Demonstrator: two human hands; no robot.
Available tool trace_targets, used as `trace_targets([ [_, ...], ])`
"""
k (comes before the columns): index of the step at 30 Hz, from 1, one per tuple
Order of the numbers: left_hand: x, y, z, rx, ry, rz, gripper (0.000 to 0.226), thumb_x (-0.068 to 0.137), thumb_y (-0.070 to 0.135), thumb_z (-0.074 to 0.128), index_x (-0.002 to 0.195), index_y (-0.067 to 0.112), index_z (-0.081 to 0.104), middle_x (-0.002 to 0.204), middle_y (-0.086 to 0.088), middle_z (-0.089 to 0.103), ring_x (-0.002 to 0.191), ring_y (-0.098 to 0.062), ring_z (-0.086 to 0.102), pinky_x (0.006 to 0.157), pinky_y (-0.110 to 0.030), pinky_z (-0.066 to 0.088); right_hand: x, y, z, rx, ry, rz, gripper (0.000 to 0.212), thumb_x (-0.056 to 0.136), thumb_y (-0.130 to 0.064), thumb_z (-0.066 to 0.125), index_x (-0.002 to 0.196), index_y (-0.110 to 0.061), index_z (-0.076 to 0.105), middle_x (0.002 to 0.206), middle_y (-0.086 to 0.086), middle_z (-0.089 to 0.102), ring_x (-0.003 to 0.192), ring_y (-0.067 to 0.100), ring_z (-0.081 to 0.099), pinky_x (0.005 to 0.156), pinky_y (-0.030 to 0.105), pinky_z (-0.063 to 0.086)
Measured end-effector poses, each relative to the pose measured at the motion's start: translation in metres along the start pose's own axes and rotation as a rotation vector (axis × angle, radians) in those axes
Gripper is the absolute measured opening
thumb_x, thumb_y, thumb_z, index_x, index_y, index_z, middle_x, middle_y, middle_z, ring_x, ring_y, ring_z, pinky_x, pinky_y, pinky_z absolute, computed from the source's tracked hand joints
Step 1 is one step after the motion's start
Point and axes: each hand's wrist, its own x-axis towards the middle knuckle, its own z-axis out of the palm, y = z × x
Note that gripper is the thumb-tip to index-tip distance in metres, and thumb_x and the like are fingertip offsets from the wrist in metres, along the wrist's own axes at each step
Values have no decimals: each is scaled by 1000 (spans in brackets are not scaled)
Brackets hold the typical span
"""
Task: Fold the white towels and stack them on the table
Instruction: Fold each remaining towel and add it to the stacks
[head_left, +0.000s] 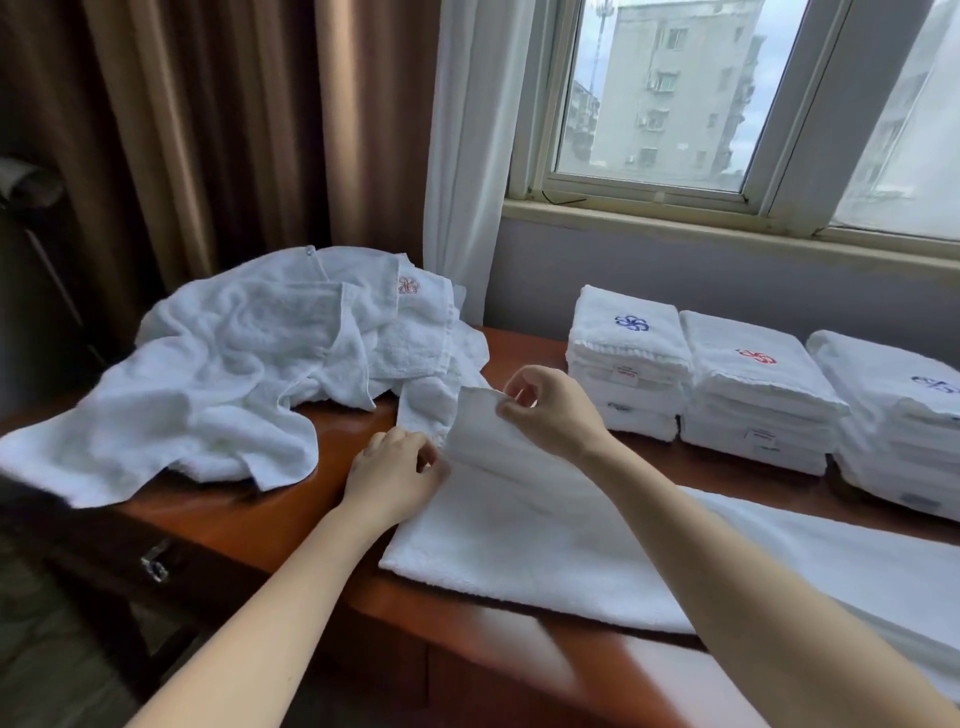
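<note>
The towel (519, 535) lies long across the counter (234, 519), its left end raised between my hands. My right grip (550, 410) pinches the far corner between thumb and fingers. My left grip (395, 473) is curled on the near corner. Both are closed on cloth, neither wide.

The step, as I judge it, is the first fold: carrying this short end over to the right. To do it well I should hold both corners level and pull the edge taut between them, so no slack sags in the middle. Then I lift just clear of the counter and carry the end across with the long edges lined up over each other. I set the corners down square, then smooth outward from the fold with flat palms.

The raised end sits close against the pile (234, 364) of unfolded towels, and I cannot tell whether it touches. I should draw away from it first so nothing loose drags along. The three stacks (753, 395) stand at the back right, and my folded towel should match their size.
</note>
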Motion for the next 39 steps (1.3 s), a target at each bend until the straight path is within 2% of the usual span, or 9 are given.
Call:
trace_targets([
  [4, -2, 1, -10, -147, 67, -50, 17, 93, 45, 54, 85, 31, 56, 101, 9, 56, 94, -15, 57, 81, -37, 49, -7, -13, -3, 112, 60, -87, 12, 82, -32, 68, 75, -29, 59, 72, -10, 62, 66, 8, 56, 60, 32, 48],
  [8, -7, -5, -11, 14, 82, -59, 14, 92, 41, 56, 100, 30, 60, 109, 6, 58, 107, -18, 53, 88, -37, 46, -22, -23, 1, 165, 6, -160, 12, 79, -31, 71, 74, -30, 60, 73, -10, 62, 63, 4, 56, 56, 25, 46],
  [14, -15, -15, -19, -305, 187, -183, 18, 99, 23, 45, 112, 25, 57, 114, 5, 63, 108, -17, 58, 91, -37, 46, -57, -16, 24, 198, -434, -120, 17, 88, -39, 68, 83, -23, 67, 76, -5, 72, 52, 14, 68, 45, 25, 50],
  [18, -20, -9, -23, -336, 205, -187, 16, 99, 35, 47, 110, 27, 55, 111, 8, 60, 103, -14, 57, 82, -32, 42, -61, -7, 16, 102, -231, -123, 13, 93, -37, 61, 81, -35, 64, 72, -15, 71, 47, 3, 62, 47, 27, 50],
  [22, -25, 10, -20, -220, 81, -168, 28, 95, 44, 54, 114, 24, 54, 105, 11, 58, 101, -14, 57, 83, -33, 46, -66, 9, 3, -61, -105, -45, 12, 91, -32, 57, 84, -38, 64, 72, -19, 68, 62, -5, 59, 51, 23, 40],
  [27, -38, 39, -8, -57, 107, 47, 22, 90, 44, 60, 107, 29, 60, 111, 10, 54, 111, -13, 52, 89, -31, 41, -86, 33, -9, -150, -118, 19, 12, 85, -31, 58, 79, -41, 62, 76, -18, 63, 72, -1, 57, 54, 22, 35],
  [33, -64, 71, 8, -215, -197, 459, 22, 81, 39, 73, 101, 39, 65, 112, 19, 56, 113, 3, 45, 100, -21, 35, -113, 58, -24, -99, -120, 30, 9, 80, -30, 62, 81, -39, 62, 75, -16, 62, 70, -1, 56, 59, 28, 45],
  [35, -69, 72, 11, -162, -224, 496, 27, 78, 34, 71, 103, 40, 66, 114, 21, 53, 112, 3, 44, 99, -20, 35, -126, 66, -33, -96, -186, -59, 15, 73, -31, 66, 87, -36, 66, 85, -15, 65, 81, 2, 59, 71, 30, 51],
  [39, -71, 77, 8, -57, -221, 493, 35, 72, 36, 60, 105, 42, 64, 115, 22, 51, 111, -1, 46, 94, -26, 41, -147, 77, -48, -97, -244, -162, 29, 66, -30, 66, 95, -31, 70, 99, -16, 63, 95, 3, 57, 85, 23, 47],
])
